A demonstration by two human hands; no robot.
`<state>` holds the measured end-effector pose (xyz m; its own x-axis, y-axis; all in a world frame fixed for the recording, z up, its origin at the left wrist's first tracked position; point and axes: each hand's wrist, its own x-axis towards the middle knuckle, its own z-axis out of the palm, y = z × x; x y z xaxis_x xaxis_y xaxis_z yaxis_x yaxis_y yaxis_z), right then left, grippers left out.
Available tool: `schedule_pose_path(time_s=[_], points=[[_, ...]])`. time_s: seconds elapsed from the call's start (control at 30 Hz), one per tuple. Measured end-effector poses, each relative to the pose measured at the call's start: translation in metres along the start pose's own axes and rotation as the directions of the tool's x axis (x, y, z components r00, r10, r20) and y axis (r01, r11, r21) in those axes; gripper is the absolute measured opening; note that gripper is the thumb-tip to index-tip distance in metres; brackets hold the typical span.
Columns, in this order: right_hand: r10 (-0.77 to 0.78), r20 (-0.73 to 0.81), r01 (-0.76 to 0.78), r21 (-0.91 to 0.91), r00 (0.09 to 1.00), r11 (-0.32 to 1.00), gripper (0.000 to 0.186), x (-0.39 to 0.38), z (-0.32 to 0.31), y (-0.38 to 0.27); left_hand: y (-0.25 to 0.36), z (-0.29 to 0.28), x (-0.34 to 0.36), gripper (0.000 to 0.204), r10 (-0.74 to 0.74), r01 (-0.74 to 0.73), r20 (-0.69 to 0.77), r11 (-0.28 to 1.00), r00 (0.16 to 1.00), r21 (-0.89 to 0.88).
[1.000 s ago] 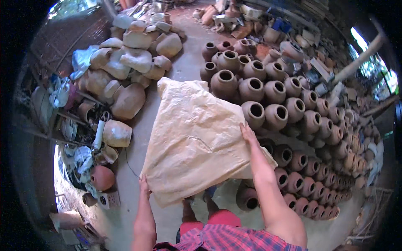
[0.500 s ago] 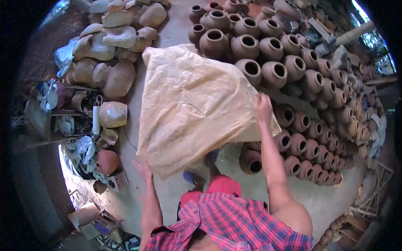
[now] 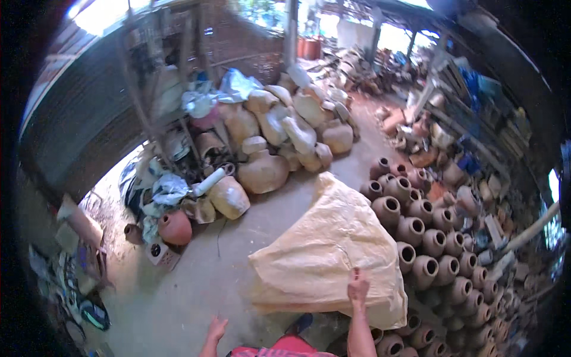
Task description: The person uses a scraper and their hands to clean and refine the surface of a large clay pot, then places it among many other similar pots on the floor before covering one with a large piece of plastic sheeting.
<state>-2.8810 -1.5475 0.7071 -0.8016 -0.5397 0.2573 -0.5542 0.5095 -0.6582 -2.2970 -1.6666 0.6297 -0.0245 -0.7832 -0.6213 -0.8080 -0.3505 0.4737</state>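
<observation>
A large cream plastic sheet [image 3: 321, 256], creased and wrinkled, spreads in front of me and over the near edge of the rows of clay pots. My right hand [image 3: 358, 288] is closed on its near right part, with a fold running away from the fingers. Low in the view, left of the sheet and apart from it, my left hand [image 3: 217, 328] has its fingers apart and holds nothing. Round brown clay pots [image 3: 425, 268], mouths showing, stand in rows right of the sheet; the sheet hides some of them.
Large pale clay vessels [image 3: 262, 171] are heaped beyond the floor [image 3: 178, 297] at the far left. A reddish pot [image 3: 175, 227] rests by a pierced block [image 3: 162, 254]. Broken pottery and wooden poles [image 3: 529, 229] line the right side.
The view has swung up and to the left, showing more of the shed. My left hand has come away from the sheet's corner, and my right hand now lies farther inside the sheet's outline.
</observation>
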Motion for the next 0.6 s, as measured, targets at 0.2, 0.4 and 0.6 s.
schedule_pose_path(time_s=[0.2, 0.4, 0.6], points=[[-0.171, 0.743, -0.064, 0.276, 0.647, 0.959, 0.031, -0.185, 0.124, -0.202, -0.248, -0.048, -0.024, 0.075, 0.089, -0.087, 0.010, 0.986, 0.996, -0.141], [-0.470, 0.879, 0.410, 0.402, 0.076, 0.818, 0.047, -0.428, 0.205, -0.363, -0.512, -0.123, -0.134, 0.061, -0.101, -0.007, 0.162, 0.828, 0.982, 0.561], [-0.210, 0.976, 0.329, 0.182, 0.053, 0.927, 0.048, -0.548, 0.267, -0.421, -0.699, -0.194, -0.260, 0.050, -0.741, 0.231, 0.128, 0.037, 0.659, -0.972]])
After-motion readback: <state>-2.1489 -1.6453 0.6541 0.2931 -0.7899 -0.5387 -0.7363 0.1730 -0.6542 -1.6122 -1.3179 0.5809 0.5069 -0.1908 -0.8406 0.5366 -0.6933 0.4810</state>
